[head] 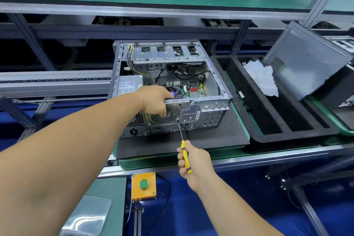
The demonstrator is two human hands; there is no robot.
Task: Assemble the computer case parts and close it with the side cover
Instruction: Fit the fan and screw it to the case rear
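The computer case is lying open-side up on a mat, just beyond the right hand. The left hand is resting on the case's near rim. The screwdriver is reaching from the right hand to the case's rear panel. The foam tray is sitting right of both hands, with the side cover leaning beyond it. The button box is sitting below, left of the right hand.

Left hand gripping, fingers curled; right hand clenched, arms extended.
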